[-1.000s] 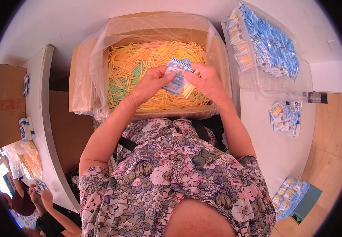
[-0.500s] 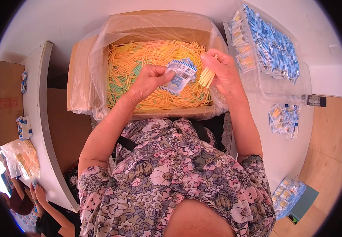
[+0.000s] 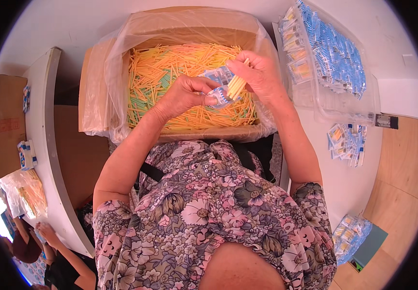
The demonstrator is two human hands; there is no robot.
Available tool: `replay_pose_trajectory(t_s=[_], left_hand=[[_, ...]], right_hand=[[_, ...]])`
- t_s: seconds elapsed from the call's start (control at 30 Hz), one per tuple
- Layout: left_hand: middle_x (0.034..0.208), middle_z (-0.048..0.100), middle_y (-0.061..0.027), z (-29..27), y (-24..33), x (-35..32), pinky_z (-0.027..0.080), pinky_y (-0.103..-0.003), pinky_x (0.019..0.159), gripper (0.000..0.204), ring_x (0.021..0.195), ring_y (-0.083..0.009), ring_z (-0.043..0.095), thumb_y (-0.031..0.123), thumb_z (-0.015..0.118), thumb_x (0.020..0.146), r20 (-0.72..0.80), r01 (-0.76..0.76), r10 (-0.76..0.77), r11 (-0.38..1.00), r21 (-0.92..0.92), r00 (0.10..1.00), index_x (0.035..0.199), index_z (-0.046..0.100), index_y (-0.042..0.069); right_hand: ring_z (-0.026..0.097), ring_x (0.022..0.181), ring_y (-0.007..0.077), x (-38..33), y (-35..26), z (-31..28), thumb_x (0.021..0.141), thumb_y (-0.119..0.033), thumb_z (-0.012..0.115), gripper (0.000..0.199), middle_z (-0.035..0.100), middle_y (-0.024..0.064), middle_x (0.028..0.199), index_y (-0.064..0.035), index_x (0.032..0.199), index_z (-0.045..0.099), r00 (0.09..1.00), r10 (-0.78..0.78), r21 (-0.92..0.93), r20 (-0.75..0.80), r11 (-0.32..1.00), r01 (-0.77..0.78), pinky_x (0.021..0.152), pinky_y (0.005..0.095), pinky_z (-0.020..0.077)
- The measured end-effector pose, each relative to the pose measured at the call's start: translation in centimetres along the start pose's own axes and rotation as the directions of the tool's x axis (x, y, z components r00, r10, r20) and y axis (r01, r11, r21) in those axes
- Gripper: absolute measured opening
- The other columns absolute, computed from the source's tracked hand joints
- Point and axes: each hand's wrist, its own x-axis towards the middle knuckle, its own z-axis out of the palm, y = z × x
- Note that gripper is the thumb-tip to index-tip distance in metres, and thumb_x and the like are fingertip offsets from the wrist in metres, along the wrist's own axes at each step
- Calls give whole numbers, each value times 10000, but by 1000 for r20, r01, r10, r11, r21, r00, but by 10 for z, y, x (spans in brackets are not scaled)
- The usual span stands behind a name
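Both hands now meet again over the cardboard box point(image 3: 170, 135): the right hand point(image 3: 259, 77), apart half a second ago, brings its pinched bundle of yellow sticks point(image 3: 236, 84) to the mouth of the small blue-and-white packet point(image 3: 217, 84), which the left hand point(image 3: 184, 96) grips at 9 o'clock of it. So the filling seems in progress. Fingers hide the packet's opening; the filled packets in the clear tray point(image 3: 325, 113) at 2 o'clock are blurred.

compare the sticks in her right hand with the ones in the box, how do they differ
The bunch in the right hand is a small, aligned bundle of sticks, pinched and lifted toward the small packet in the left hand. The sticks in the cardboard box are a large loose heap, lying criss-crossed, some green. Both are thin and mostly yellow-orange.
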Motion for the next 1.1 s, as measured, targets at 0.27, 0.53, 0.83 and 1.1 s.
replay_pose_trajectory(t_s=[0.27, 0.53, 0.83, 1.1], left_hand=[[893, 688, -14, -6, -5, -3, 471, -253, 818, 162, 858, -78, 584, 97, 681, 820, -11, 113, -114, 993, -27, 993, 966, 708, 31], [858, 685, -6, 2, 2, 0, 478, -240, 792, 171, 837, -66, 583, 142, 658, 854, 26, 149, -151, 985, 85, 988, 957, 702, 12], [909, 664, -104, 0, -15, 37, 481, -356, 696, 286, 814, -243, 622, 180, 751, 712, -4, -48, 109, 470, 882, 994, 959, 670, 59], [954, 648, -89, -3, -62, 82, 481, -395, 712, 518, 888, -293, 614, 175, 824, 565, -80, 44, 177, 198, 979, 981, 1015, 582, 84]], right_hand=[[448, 641, 41, -12, -12, 14, 869, -211, 644, 205, 520, -27, 689, -25, 851, 562, 972, -191, -468, 134, 853, 232, 549, 207, 354], [564, 674, 141, -49, 8, 22, 808, -95, 683, 182, 585, 17, 728, -19, 942, 586, 897, -425, -452, -120, 828, 332, 586, 297, 446], [592, 690, 107, -242, -20, -124, 755, 12, 653, 195, 643, 63, 810, 24, 949, 646, 742, -369, -491, -559, 869, 63, 621, 246, 483], [538, 633, 52, -309, 51, -275, 786, -69, 664, 194, 619, -4, 758, -1, 967, 655, 419, -232, -368, -878, 887, -278, 540, 205, 424]])
